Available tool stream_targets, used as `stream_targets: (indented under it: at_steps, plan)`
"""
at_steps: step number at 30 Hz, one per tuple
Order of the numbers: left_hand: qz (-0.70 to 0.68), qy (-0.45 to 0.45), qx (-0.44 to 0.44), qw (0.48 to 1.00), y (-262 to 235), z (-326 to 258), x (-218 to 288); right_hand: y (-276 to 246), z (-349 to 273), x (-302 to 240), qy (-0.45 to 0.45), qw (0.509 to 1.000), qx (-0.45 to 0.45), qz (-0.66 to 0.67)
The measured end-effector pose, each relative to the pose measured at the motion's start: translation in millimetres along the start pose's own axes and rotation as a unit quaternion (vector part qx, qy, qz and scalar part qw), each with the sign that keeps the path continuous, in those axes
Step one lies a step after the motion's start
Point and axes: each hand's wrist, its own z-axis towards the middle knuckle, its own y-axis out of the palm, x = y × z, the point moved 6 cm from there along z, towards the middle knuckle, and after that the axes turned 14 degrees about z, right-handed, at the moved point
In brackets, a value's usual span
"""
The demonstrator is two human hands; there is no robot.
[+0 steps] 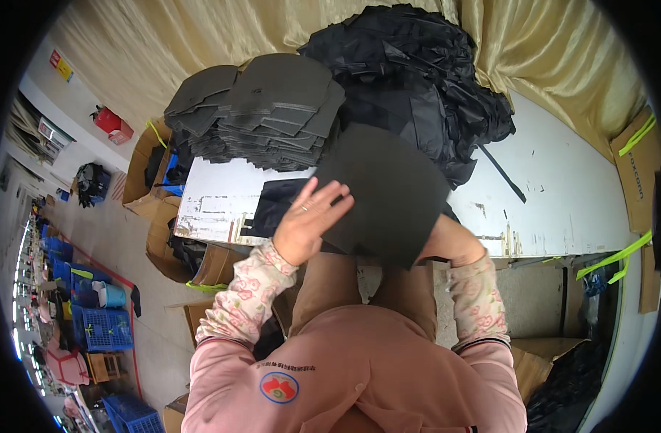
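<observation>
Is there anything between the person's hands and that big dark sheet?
Nothing visible. The left hand lies flat on top of the dark sheet, fingers spread, and the right hand grips its lower right edge from below. The stack of grey pieces sits further back on the white table.

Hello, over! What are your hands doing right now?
Left hand flat, open on the dark sheet. Right hand under its edge, grip hidden. Stack of cut pieces behind, apart.
</observation>
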Motion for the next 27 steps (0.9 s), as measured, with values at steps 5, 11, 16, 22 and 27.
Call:
stream_targets:
  at_steps: [5,11,16,22,27]
  plan:
    - [-0.007,0.023,-0.038,0.999,-6.2,-3.1,-10.1,-3.0,-8.7,-9.9,0.179,0.93,0.135,0.29]
    - [-0.48,-0.33,0.307,0.753,-9.6,-68.6,-78.6,-46.5,-51.8,56.9,0.265,0.905,0.251,0.218]
    - [-0.371,-0.444,0.384,0.72,-16.3,-127.8,-115.7,-96.1,-130.3,113.6,0.363,0.877,0.313,0.031]
    - [-0.275,-0.573,0.362,0.682,22.0,-249.4,-188.9,-120.8,-169.2,110.3,0.398,0.842,0.359,-0.061]
    - [-0.192,-0.499,0.218,0.817,51.8,-185.7,-123.6,-120.9,-170.9,111.5,0.395,0.849,0.349,-0.03]
